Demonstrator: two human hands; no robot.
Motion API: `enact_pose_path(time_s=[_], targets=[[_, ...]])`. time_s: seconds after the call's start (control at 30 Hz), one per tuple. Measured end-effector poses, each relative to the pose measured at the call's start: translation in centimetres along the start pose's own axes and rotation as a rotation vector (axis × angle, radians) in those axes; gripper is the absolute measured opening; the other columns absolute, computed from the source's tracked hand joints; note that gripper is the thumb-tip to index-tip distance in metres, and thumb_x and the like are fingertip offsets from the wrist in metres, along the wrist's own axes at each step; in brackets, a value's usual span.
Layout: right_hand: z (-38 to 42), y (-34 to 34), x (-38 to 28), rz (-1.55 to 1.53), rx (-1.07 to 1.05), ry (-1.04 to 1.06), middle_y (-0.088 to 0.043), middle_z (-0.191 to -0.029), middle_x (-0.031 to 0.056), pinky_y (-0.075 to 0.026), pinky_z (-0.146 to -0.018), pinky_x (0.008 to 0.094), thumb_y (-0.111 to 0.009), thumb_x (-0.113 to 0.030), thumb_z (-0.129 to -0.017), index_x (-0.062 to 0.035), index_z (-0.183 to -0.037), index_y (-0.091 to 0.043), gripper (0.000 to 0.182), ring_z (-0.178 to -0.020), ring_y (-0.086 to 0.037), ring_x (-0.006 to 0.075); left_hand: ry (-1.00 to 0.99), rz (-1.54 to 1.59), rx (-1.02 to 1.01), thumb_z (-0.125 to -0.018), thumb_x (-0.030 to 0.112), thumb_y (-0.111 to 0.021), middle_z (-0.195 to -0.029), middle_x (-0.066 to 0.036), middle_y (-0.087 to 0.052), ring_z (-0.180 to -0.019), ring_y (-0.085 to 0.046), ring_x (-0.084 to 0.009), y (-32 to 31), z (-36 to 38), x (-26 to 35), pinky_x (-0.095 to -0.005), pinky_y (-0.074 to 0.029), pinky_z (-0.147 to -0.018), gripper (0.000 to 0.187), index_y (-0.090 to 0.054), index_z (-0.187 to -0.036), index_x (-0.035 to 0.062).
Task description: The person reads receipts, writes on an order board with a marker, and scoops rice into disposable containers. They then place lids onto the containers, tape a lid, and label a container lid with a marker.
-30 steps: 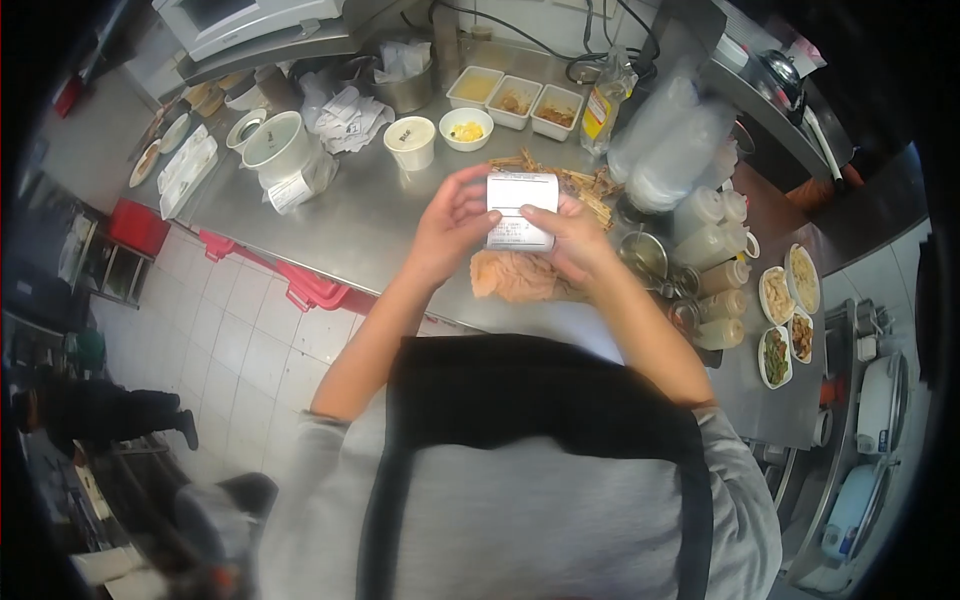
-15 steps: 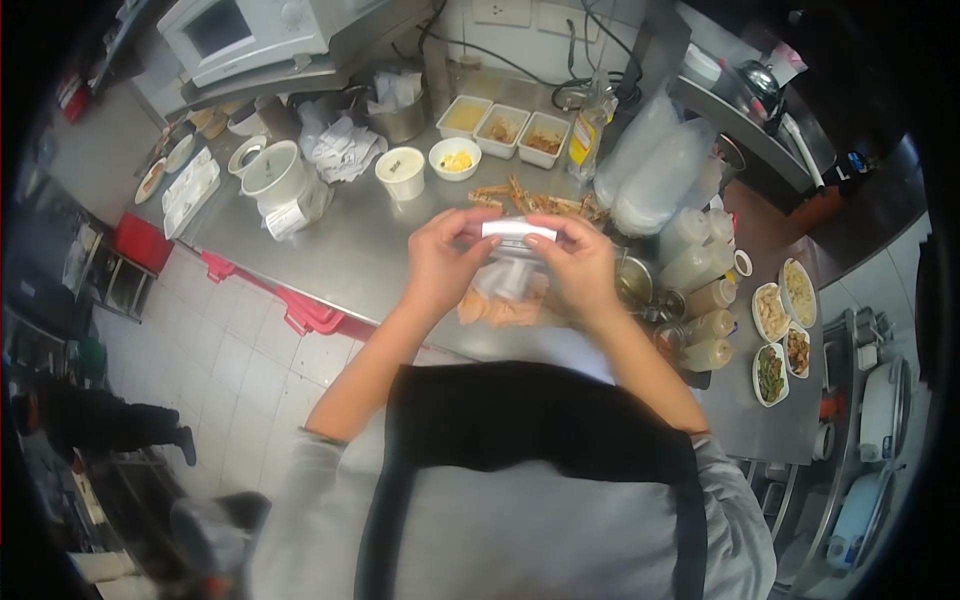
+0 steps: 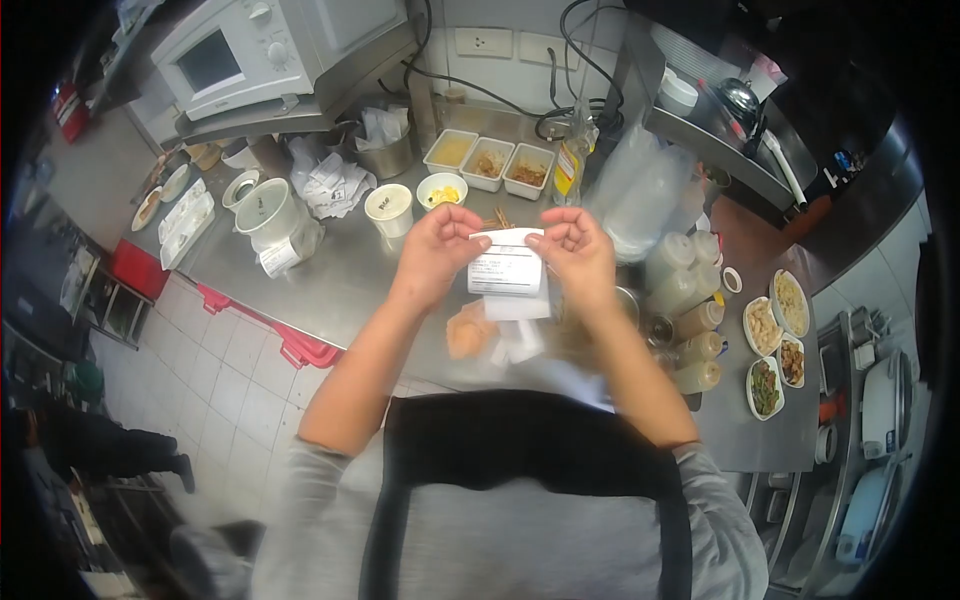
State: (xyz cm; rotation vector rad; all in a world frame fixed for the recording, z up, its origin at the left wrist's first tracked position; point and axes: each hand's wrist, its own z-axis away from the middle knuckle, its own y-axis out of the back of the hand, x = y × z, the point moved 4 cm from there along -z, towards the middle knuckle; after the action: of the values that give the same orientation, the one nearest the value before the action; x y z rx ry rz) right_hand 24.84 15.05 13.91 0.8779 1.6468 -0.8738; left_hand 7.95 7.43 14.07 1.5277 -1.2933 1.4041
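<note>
A printed paper receipt (image 3: 505, 268) hangs between my two hands, its lower part curling over white paper below. My left hand (image 3: 435, 258) pinches its upper left corner between thumb and fingers. At the upper right corner, my right hand (image 3: 577, 258) grips it the same way. Beneath the receipt, a crumpled orange-brown piece (image 3: 470, 330) lies on the steel counter, too blurred to name. A lidded white tub (image 3: 389, 208) and a white bowl with yellow food (image 3: 441, 190) stand beyond my left hand. Brown sticks behind the receipt are mostly hidden.
Three food trays (image 3: 487, 165), a yellow-labelled bottle (image 3: 572, 165) and plastic bags (image 3: 645, 195) line the back. Squeeze bottles (image 3: 690, 300) and filled dishes (image 3: 775, 345) stand right. More receipts (image 3: 335, 185) lie near a clear tub (image 3: 268, 215) at left. A microwave (image 3: 230, 60) sits above.
The receipt has unrolled or tilted so its printed face shows and hangs down. Both hands keep their hold on its top corners. The camera view has shifted slightly.
</note>
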Motion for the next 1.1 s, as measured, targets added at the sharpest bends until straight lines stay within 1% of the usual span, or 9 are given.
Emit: enact_pose_path(time_s=[0.17, 0.23, 0.43, 0.53, 0.7, 0.77, 0.87, 1.0, 1.1], targets=[[-0.3, -0.1, 0.2, -0.079, 0.068, 0.166, -0.06, -0.084, 0.0072, -0.05, -0.069, 0.022, -0.073, 0.001, -0.074, -0.0008, -0.097, -0.049, 0.033, -0.074, -0.059, 0.0096, 0.02, -0.023, 0.06, -0.076, -0.002, -0.069, -0.08, -0.004, -0.063, -0.074, -0.06, -0.0088, 0.2, -0.6, 0.4, -0.0214, -0.047, -0.07, 0.021, -0.058, -0.094, 0.0012], [0.1, -0.2, 0.3, -0.102, 0.06, 0.183, -0.061, -0.083, 0.0079, -0.051, -0.069, 0.0223, -0.072, 0.003, -0.074, -0.0011, -0.096, -0.049, 0.032, -0.074, -0.06, 0.0101, 0.019, -0.02, 0.067, -0.076, -0.002, -0.069, -0.081, -0.004, -0.063, -0.075, -0.06, -0.009, 0.3, -0.5, 0.1, -0.0217, -0.047, -0.07, 0.02, -0.059, -0.093, 0.001], [0.3, 0.0, -0.3, -0.061, 0.08, 0.081, -0.062, -0.081, 0.0072, -0.051, -0.068, 0.0222, -0.072, 0.004, -0.074, -0.0005, -0.091, -0.051, 0.028, -0.074, -0.061, 0.0101, 0.038, 0.031, -0.007, -0.078, 0.0, -0.068, -0.081, -0.005, -0.064, -0.076, -0.06, -0.0098, 0.1, -0.5, 0.2, -0.0233, -0.048, -0.071, 0.017, -0.06, -0.092, 0.0011], [0.6, -0.3, 0.5, -0.135, 0.062, 0.152, -0.063, -0.082, 0.0077, -0.051, -0.068, 0.0221, -0.072, 0.004, -0.075, -0.0006, -0.088, -0.052, 0.024, -0.075, -0.061, 0.0104, 0.019, 0.026, 0.024, -0.078, 0.001, -0.068, -0.082, -0.006, -0.064, -0.076, -0.06, -0.0099, 0.1, -0.5, -0.3, -0.0237, -0.048, -0.071, 0.015, -0.06, -0.09, 0.001], [0.7, -0.3, 0.8, -0.113, 0.058, 0.064, -0.064, -0.083, 0.0082, -0.05, -0.068, 0.0219, -0.071, 0.002, -0.077, -0.0002, -0.086, -0.056, 0.018, -0.076, -0.062, 0.0102, -0.007, 0.071, 0.036, -0.078, 0.001, -0.069, -0.081, -0.006, -0.065, -0.074, -0.06, -0.0099, 0.2, -0.3, -0.8, -0.024, -0.048, -0.07, 0.012, -0.06, -0.087, 0.0012], [0.4, -0.1, 1.2, -0.116, 0.082, 0.012, -0.064, -0.082, 0.0073, -0.05, -0.068, 0.0217, -0.07, 0.001, -0.078, -0.0003, -0.086, -0.057, 0.016, -0.076, -0.061, 0.0092, -0.03, 0.096, 0.033, -0.078, 0.001, -0.069, -0.08, -0.007, -0.065, -0.072, -0.061, -0.0098, 0.3, -0.2, -0.7, -0.0224, -0.049, -0.066, 0.012, -0.06, -0.085, 0.0003], [0.0, 0.2, 1.8, -0.208, -0.01, -0.02, -0.064, -0.082, 0.0057, -0.049, -0.069, 0.0218, -0.068, -0.003, -0.081, -0.0008, -0.087, -0.058, 0.012, -0.074, -0.06, 0.0085, -0.018, 0.09, -0.008, -0.079, 0.0, -0.069, -0.079, -0.008, -0.065, -0.07, -0.061, -0.0101, 0.5, 0.1, -0.6, -0.022, -0.05, -0.064, 0.011, -0.059, -0.083, 0.0004], [0.1, -0.2, 2.0, -0.408, -0.175, -0.199, -0.064, -0.085, 0.0045, -0.048, -0.071, 0.0231, -0.065, -0.01, -0.085, -0.0016, -0.088, -0.058, 0.011, -0.076, -0.059, 0.0087, 0.045, 0.068, -0.062, -0.079, 0.003, -0.069, -0.079, -0.005, -0.065, -0.073, -0.06, -0.0084, 1.0, 0.4, -1.0, -0.0236, -0.048, -0.068, 0.011, -0.058, -0.08, 0.0041], [0.6, -0.6, 1.6, -0.414, -0.206, -0.284, -0.063, -0.086, 0.0039, -0.047, -0.074, 0.0238, -0.064, -0.013, -0.087, -0.0025, -0.088, -0.058, 0.012, -0.079, -0.058, 0.0091, 0.03, 0.001, -0.098, -0.08, 0.003, -0.069, -0.081, -0.006, -0.065, -0.076, -0.061, -0.0098, 1.3, 0.7, -0.5, -0.0239, -0.049, -0.07, 0.011, -0.061, -0.087, 0.0023]])
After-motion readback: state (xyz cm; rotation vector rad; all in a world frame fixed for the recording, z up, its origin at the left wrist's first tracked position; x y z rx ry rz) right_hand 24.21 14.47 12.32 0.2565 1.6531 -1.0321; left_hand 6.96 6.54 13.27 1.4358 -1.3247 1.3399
